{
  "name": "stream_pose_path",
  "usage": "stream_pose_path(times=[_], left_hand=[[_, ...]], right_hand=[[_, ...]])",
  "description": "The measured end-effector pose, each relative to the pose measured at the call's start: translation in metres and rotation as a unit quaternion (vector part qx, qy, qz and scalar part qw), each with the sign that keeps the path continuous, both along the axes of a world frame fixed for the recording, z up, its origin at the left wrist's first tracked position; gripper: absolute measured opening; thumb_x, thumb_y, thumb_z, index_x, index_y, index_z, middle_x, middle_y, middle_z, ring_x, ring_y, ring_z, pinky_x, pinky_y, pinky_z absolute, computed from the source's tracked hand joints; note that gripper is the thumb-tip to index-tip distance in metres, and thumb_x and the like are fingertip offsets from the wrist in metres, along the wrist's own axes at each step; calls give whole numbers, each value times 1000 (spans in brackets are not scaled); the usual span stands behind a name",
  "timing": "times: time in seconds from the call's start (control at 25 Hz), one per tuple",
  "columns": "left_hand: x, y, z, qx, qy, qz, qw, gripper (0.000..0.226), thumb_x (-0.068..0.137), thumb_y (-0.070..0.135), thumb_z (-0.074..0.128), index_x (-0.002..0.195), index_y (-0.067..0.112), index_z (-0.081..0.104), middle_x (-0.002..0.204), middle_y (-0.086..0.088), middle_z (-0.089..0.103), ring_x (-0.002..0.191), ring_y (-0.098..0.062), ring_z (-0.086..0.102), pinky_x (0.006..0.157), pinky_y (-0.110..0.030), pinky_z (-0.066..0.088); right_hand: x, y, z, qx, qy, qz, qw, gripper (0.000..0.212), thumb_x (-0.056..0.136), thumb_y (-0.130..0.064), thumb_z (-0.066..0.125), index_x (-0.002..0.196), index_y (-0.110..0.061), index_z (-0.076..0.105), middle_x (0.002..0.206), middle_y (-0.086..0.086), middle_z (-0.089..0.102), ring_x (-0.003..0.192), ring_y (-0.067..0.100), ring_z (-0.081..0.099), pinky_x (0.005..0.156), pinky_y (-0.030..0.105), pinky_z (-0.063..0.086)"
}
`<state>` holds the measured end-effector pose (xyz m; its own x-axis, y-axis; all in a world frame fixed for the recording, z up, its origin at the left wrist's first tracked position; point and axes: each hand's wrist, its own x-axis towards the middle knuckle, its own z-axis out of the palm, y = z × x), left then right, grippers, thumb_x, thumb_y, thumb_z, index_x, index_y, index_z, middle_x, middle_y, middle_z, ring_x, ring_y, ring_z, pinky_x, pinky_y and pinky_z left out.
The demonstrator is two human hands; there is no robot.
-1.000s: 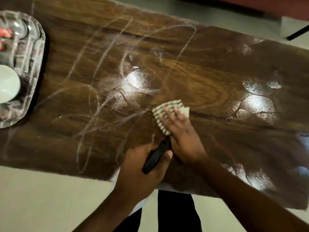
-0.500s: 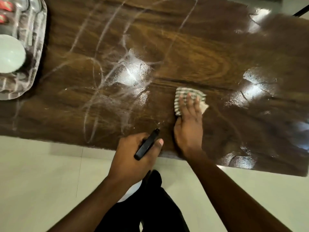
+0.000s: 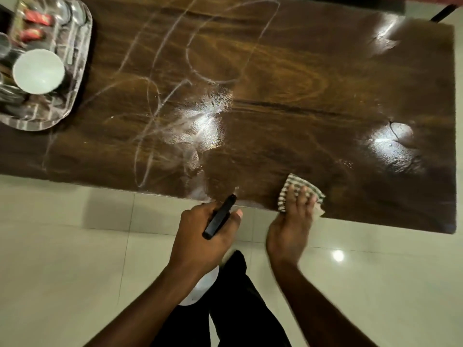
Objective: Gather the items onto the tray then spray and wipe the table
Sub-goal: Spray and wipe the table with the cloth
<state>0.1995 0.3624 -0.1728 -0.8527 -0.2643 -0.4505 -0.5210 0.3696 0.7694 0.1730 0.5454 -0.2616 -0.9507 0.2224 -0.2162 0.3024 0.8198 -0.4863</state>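
My right hand [image 3: 293, 221] presses a striped green-and-white cloth [image 3: 295, 186] flat at the near edge of the dark wooden table [image 3: 300, 83]. My left hand [image 3: 205, 236] grips a spray bottle by its black head [image 3: 220, 216], just off the table's near edge; the bottle's white body [image 3: 203, 286] hangs below the wrist. A metal tray [image 3: 75, 96] at the table's far left holds a white bowl [image 3: 38, 71], red packets [image 3: 37, 20], spoons and other dishes. White smear lines and wet patches cover the tabletop's left and middle.
Pale tiled floor [image 3: 75, 246] lies in front of the table. My dark trouser legs [image 3: 240, 309] stand below the hands. A dark bar [image 3: 443, 12] shows at the far right corner.
My right hand has dragged the cloth toward me and to the right, from mid-table to the near edge. The left hand with the bottle has drawn back off the table.
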Motion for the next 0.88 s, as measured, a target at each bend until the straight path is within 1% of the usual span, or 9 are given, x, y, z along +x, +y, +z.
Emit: stream_pose_path(times=[0.08,0.24,0.32,0.4,0.48,0.56,0.72,0.8,0.88], left_hand=[[4,2,-2,3,10,17,1000,47,96,39,77,65,14,54,60,-4,59,53,-20,54,50,-21,34],[17,-5,-3,22,23,54,998,33,97,30,80,69,19,64,54,7,59,51,-14,60,56,-27,46],[25,-13,-5,31,16,84,996,31,96,29,81,72,15,67,53,7,58,53,-20,62,59,-30,48],[34,-25,-5,28,1,104,994,32,96,31,81,72,15,66,53,6,59,54,-19,62,59,-26,48],[40,-35,-7,24,-10,110,994,34,96,33,80,72,15,65,55,1,61,56,-19,62,58,-22,44],[42,-49,-6,14,-14,114,993,38,97,34,79,68,15,63,56,0,60,57,-20,60,55,-20,40],[37,-76,-6,18,-12,110,994,33,98,33,79,69,20,68,59,4,66,56,-13,62,56,-28,46],[36,-84,-3,29,0,123,992,36,96,32,81,67,18,64,55,5,61,54,-17,59,56,-28,44],[32,-92,-1,51,6,139,989,33,95,34,82,71,19,66,56,6,62,55,-17,61,57,-23,45]], right_hand=[[20,-32,0,-17,-7,147,989,72,96,-4,45,165,-22,39,177,0,22,167,25,4,134,50,15],[11,-10,-3,24,12,456,889,73,97,-4,49,165,-28,40,176,-5,27,167,20,10,134,48,20],[-1,11,-5,58,38,404,912,73,97,-3,50,165,-26,40,175,-2,30,166,22,16,131,52,28],[-1,2,-5,59,33,205,976,72,98,0,52,165,-21,40,176,2,29,167,25,13,130,53,28],[8,-46,-7,52,27,80,995,74,98,0,51,167,-20,36,177,4,24,167,28,6,133,53,20],[19,-97,-10,51,28,194,979,74,99,-5,52,169,-22,31,179,4,16,168,28,0,134,51,15],[-6,-122,-10,38,25,558,829,59,107,-17,49,164,-29,40,179,-5,19,168,20,2,135,46,15],[-36,-102,-8,60,56,537,840,64,99,-8,53,160,-28,49,173,-5,28,165,21,19,132,46,27],[-63,-80,-3,88,63,389,915,71,90,-3,53,159,-21,51,171,1,32,161,28,28,129,49,33]])
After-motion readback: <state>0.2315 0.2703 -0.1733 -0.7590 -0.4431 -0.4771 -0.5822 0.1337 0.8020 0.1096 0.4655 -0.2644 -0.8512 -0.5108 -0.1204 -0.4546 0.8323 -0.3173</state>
